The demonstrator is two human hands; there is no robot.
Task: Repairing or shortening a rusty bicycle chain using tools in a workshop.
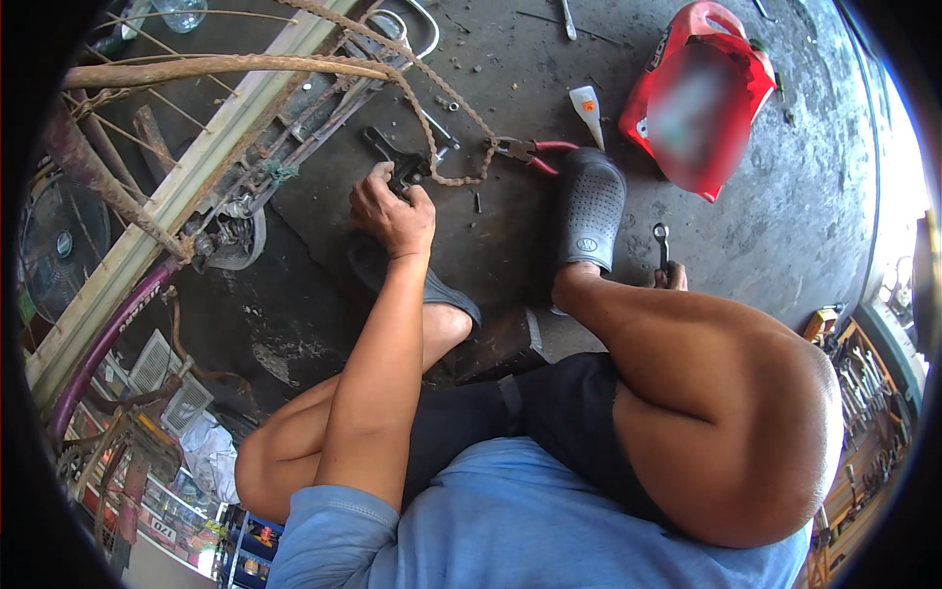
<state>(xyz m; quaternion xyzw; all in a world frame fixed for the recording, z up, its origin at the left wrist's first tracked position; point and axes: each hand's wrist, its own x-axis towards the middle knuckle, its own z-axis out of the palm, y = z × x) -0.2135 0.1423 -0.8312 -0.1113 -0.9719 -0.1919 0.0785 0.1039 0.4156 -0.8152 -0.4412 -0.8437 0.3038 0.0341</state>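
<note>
My left hand is closed on a black metal part low over the floor, beside my left shoe. What exactly that part is, I cannot make out. A rusty bicycle chain hangs down in a loop just past it, and red-handled pliers touch the loop's right side. Mostly hidden behind my right leg, my right hand grips a combination wrench, its ring end pointing away from me. Small bolts and a short metal rod lie near the chain.
An upturned-looking bicycle frame with a rusty wheel fills the left side. At the far right of my feet stands a cut-open red plastic jug, its contents blurred. A white nozzle bottle lies by my right shoe. Wrenches hang at right.
</note>
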